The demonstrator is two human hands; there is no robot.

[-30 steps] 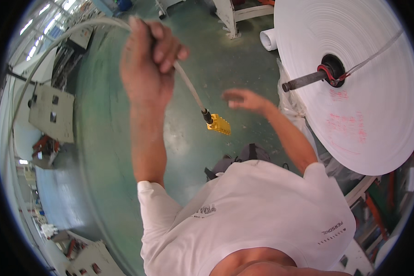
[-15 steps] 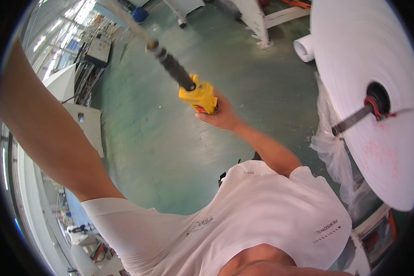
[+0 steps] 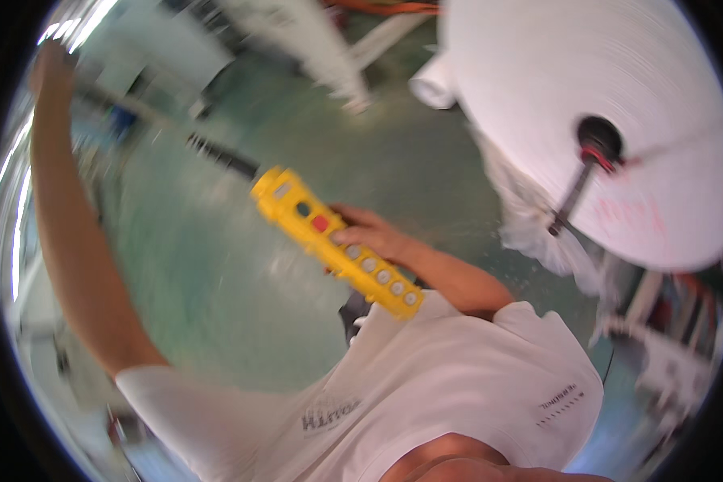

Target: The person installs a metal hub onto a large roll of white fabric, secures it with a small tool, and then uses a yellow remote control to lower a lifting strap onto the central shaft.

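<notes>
My right hand (image 3: 369, 234) is wrapped round a yellow crane pendant control (image 3: 341, 245), with the thumb over its button face. A red button, a dark one and several round pale ones show on it. From its upper left end runs a black ribbed cable sleeve (image 3: 222, 155), and a blurred cable continues toward the upper left. My left arm is stretched up at the far left. At its end my left hand (image 3: 52, 68) is small and smeared, so its fingers cannot be made out, nor whether it touches the cable.
At the right stands a huge white roll (image 3: 522, 88) with a dark shaft (image 3: 572, 197) jutting from its core. Crumpled clear plastic film (image 3: 538, 233) hangs along its side. A smaller white roll (image 3: 434, 84) lies beyond. A white machine frame (image 3: 313, 52) stands on the green floor (image 3: 217, 265).
The pendant control has turned and come nearer my chest, so its button face now shows. My left hand has come into view at the upper left. The whole view has swung to the right.
</notes>
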